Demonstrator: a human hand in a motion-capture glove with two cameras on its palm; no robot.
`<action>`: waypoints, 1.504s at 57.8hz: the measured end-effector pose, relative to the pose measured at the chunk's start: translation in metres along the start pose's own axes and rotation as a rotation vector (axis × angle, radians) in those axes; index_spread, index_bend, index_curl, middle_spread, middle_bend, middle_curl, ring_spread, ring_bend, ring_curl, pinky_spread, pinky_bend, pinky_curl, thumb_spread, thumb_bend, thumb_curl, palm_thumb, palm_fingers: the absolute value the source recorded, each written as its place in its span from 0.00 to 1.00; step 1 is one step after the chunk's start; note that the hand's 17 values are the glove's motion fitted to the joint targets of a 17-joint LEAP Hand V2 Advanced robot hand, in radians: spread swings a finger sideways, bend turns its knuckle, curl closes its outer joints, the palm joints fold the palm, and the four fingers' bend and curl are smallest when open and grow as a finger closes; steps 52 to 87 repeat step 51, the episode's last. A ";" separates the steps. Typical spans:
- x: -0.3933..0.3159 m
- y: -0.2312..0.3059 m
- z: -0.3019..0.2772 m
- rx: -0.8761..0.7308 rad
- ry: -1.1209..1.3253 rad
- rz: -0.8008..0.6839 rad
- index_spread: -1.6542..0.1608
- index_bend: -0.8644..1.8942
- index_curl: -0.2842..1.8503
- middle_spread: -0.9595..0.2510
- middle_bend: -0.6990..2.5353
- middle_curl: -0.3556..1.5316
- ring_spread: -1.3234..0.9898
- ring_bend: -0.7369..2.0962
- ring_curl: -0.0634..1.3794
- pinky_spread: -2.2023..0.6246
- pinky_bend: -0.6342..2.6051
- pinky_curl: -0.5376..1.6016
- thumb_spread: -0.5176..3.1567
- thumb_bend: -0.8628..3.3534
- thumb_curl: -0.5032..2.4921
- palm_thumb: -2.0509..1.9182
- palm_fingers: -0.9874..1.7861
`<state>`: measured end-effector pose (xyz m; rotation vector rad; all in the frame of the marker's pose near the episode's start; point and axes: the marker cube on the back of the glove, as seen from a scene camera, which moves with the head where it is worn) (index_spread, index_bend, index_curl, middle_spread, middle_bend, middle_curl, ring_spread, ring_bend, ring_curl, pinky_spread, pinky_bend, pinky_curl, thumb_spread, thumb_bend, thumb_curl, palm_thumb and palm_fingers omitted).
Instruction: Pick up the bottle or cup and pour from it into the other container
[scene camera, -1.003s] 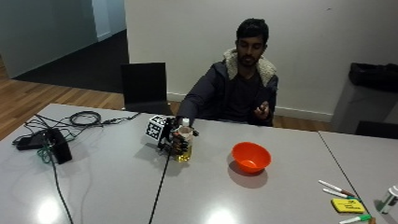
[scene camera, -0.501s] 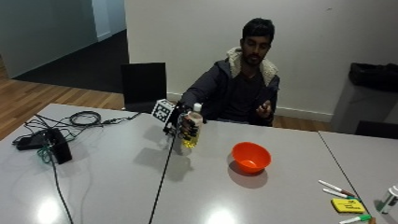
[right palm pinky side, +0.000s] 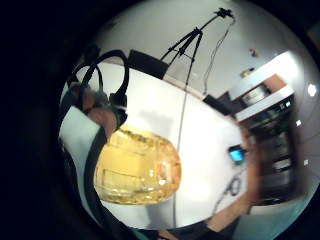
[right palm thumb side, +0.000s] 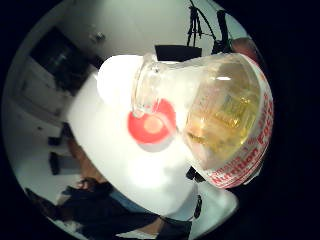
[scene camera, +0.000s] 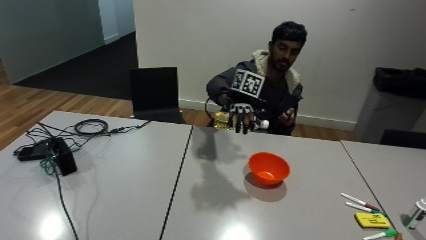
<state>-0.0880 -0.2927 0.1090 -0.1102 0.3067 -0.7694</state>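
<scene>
From the outside view, the gloved right hand (scene camera: 241, 116) is raised well above the surface (scene camera: 133, 190), beyond the orange bowl (scene camera: 269, 168) and nearer the person, its grip curled round a bottle (scene camera: 223, 120) tipped on its side, fingers hanging over the front so only the yellow end shows past them. The bowl sits alone on the surface, apart from the hand. The thumb-side palm view gives what the outside view hides: the bottle (right palm thumb side: 220, 125) is clear, labelled in red and part-filled with yellow liquid, and its white cap (right palm thumb side: 117, 82) is on, the neck lying over the bowl (right palm thumb side: 150, 125) below. The little-finger-side view shows only the bottle's yellow base (right palm pinky side: 137, 167) close to the palm. Markers (scene camera: 363, 202) lie far beyond the bowl, at the surface's edge.
</scene>
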 end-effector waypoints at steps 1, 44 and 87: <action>-0.006 -0.001 0.000 -0.011 0.039 -0.016 0.74 0.36 0.28 0.55 0.30 0.41 0.48 0.45 0.30 0.78 0.33 0.41 0.32 0.20 0.32 0.76 0.77; -0.148 -0.036 0.038 -0.235 0.809 -0.442 0.74 0.36 0.28 0.54 0.30 0.41 0.47 0.45 0.30 0.78 0.34 0.41 0.33 0.20 0.32 0.75 0.77; -0.146 -0.038 0.038 -0.220 0.803 -0.438 0.74 0.36 0.28 0.54 0.30 0.41 0.47 0.45 0.30 0.78 0.34 0.41 0.33 0.20 0.32 0.75 0.78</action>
